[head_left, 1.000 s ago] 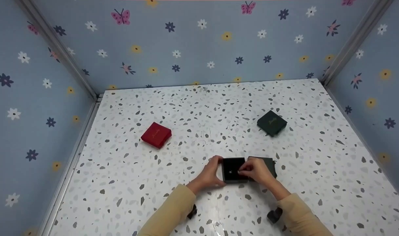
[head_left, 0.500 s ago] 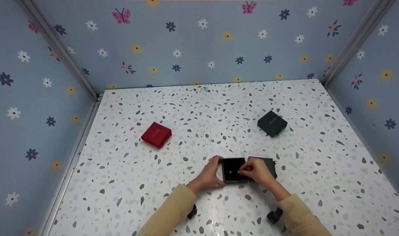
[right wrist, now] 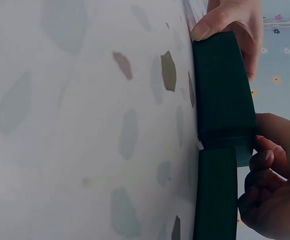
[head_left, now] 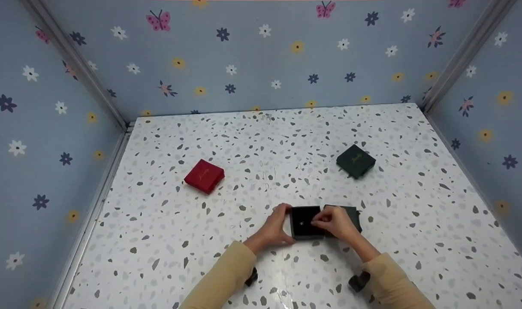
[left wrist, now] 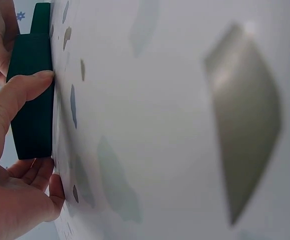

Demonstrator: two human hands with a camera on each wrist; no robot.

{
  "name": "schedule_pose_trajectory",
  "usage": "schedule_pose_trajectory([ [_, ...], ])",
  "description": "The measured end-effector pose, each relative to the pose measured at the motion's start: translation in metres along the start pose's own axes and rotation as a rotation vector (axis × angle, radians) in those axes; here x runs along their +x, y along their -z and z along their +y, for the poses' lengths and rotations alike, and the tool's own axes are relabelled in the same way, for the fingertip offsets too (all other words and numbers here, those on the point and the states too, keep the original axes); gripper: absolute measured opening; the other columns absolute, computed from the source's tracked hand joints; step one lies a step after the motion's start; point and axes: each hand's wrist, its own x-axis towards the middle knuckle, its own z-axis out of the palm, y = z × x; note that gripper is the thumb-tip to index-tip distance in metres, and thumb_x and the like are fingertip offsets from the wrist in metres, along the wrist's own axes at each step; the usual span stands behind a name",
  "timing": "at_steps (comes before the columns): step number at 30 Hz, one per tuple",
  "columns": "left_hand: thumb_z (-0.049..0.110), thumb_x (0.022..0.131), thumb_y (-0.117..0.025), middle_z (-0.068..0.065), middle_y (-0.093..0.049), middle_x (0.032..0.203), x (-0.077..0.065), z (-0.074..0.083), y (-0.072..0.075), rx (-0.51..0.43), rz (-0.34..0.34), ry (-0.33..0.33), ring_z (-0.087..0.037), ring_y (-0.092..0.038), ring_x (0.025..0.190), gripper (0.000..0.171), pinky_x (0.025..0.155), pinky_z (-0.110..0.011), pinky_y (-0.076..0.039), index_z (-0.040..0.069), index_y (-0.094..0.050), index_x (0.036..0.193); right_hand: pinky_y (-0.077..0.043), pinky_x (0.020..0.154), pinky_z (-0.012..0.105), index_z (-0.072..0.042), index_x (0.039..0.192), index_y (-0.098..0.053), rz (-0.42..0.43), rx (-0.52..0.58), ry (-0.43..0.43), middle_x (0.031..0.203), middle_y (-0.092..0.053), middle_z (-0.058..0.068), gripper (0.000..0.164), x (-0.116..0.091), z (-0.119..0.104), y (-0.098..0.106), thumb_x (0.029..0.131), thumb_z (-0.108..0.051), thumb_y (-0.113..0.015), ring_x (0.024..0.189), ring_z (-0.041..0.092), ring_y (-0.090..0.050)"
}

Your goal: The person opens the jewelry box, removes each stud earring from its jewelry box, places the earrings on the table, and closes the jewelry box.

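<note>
A dark green jewelry box [head_left: 308, 237] stands opened on the table, with a black insert [head_left: 301, 213] inside. My left hand [head_left: 271, 229] grips its left side, thumb at the near wall and fingers round the far corner. On the insert shows a tiny shiny piece [head_left: 301, 223], like a stud earring. My right hand [head_left: 338, 223] is over the right part of the insert, thumb and index fingertips pinched together; I cannot tell what tiny item is between them. Beneath this hand lies the green lid [head_left: 353, 214], partly hidden, right beside the box. In the right wrist view the lid [right wrist: 217, 195] looks lower than the box.
A red box [head_left: 204, 177] with gold lettering lies farther off to the left on the speckled white table [head_left: 261, 141]. Another dark green box [head_left: 356, 161] lies beyond the lid. Flowered blue panels [head_left: 261, 56] enclose the table at the back and both sides.
Both hands and all the boxes hold nearly the same places. The right fingertips shift only very slightly over the insert.
</note>
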Motion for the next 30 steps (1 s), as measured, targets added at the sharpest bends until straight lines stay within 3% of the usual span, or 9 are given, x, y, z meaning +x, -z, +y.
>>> schedule_pose_trajectory([
  [5, 0.011, 0.049, -0.081, -0.006, -0.043, 0.115, 0.0004, 0.0, -0.0001, -0.014, 0.001, -0.012, -0.018, -0.041, 0.108, 0.082, 0.098, -0.028, -0.029, 0.005, -0.036, 0.117, -0.04, 0.051, 0.02, -0.011, 0.073, -0.071, -0.019, -0.01, 0.011, 0.065, -0.055, -0.006, 0.004, 0.0005, 0.0002, 0.0008, 0.071, -0.015, -0.073, 0.058, 0.006, -0.047],
  [21, 0.009, 0.049, -0.081, -0.005, -0.043, 0.113, 0.0008, -0.001, -0.0012, -0.014, 0.008, -0.01, -0.017, -0.041, 0.107, 0.081, 0.097, -0.027, -0.03, 0.005, -0.037, 0.117, -0.042, 0.053, 0.022, -0.011, 0.07, -0.07, 0.03, -0.03, 0.201, 0.071, -0.054, -0.006, 0.004, -0.0011, -0.0011, -0.0002, 0.071, -0.014, -0.073, 0.061, 0.009, -0.049],
  [30, 0.01, 0.049, -0.081, -0.006, -0.043, 0.116, 0.0007, -0.0007, -0.0014, -0.013, -0.001, 0.012, -0.017, -0.041, 0.109, 0.082, 0.099, -0.028, -0.029, 0.006, -0.036, 0.118, -0.044, 0.055, 0.021, -0.011, 0.074, -0.071, 0.011, -0.036, 0.136, 0.071, -0.063, -0.008, 0.007, -0.0008, -0.002, -0.0005, 0.072, -0.018, -0.072, 0.062, 0.005, -0.053],
])
